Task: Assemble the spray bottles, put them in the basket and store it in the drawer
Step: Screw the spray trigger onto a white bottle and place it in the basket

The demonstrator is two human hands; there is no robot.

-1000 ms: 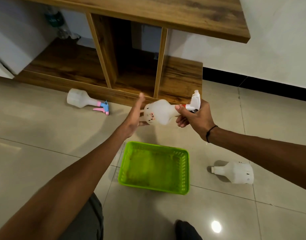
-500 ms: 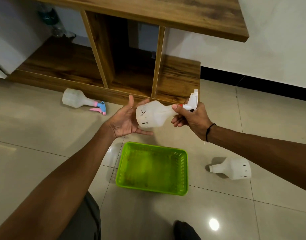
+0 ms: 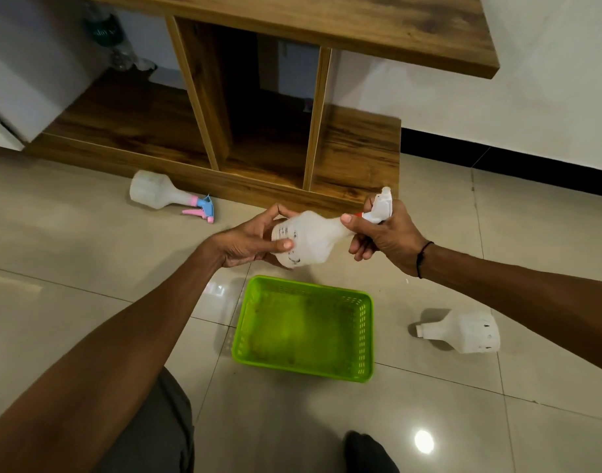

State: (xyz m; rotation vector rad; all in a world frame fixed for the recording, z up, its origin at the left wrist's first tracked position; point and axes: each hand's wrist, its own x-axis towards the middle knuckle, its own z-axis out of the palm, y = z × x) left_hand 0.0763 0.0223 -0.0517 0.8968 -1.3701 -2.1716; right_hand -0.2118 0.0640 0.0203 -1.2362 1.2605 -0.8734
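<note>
Home; tiled floor (image 3: 71,254); wooden cabinet (image 3: 354,155)

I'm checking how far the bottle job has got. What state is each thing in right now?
Held bottle: off the floor, sideways, white spray head on its neck.
Left hand: grips the bottle's body.
Right hand: grips the neck and spray head.
Pink-and-blue bottle: assembled, lying on the floor.
Headless bottle: lying on the floor, neck open.
Green basket: on the floor, empty.
</note>
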